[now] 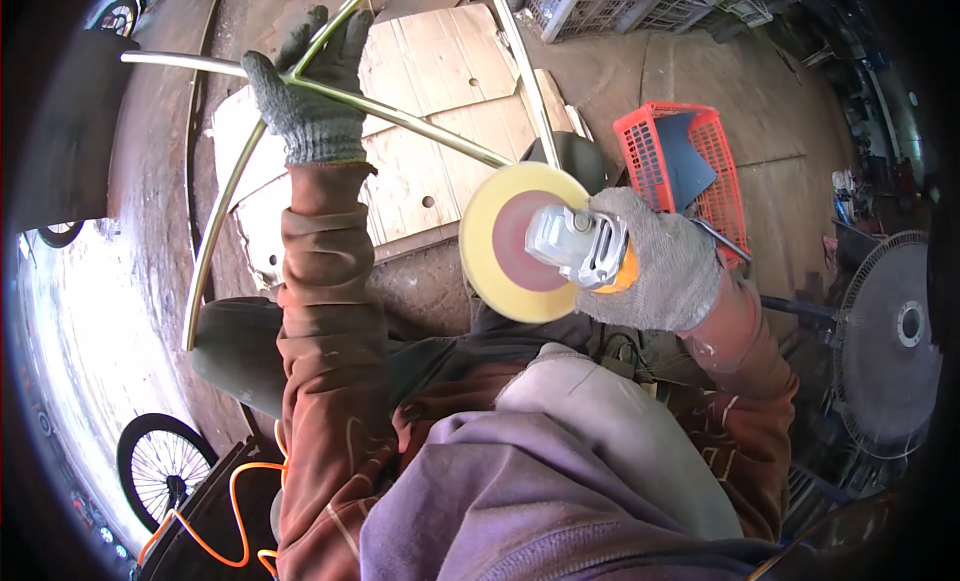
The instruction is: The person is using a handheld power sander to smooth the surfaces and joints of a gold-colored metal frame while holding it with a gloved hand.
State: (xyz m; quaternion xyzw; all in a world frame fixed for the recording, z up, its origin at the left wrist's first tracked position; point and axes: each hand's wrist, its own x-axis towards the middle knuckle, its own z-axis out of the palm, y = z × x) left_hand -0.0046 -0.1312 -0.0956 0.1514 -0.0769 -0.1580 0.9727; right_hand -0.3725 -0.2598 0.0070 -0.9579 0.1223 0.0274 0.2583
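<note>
Near edge of cardboard [430, 166], grinder [575, 246] in firm right grip [660, 266], metal frame [430, 131] in half-curled left grip [315, 126], floor [770, 191] rightward.

Single fisheye view, worn on the head: faces steeply down. Left hand [318, 106] and right hand [662, 269] near, floor [785, 116] farther off, outer parts bowed.
</note>
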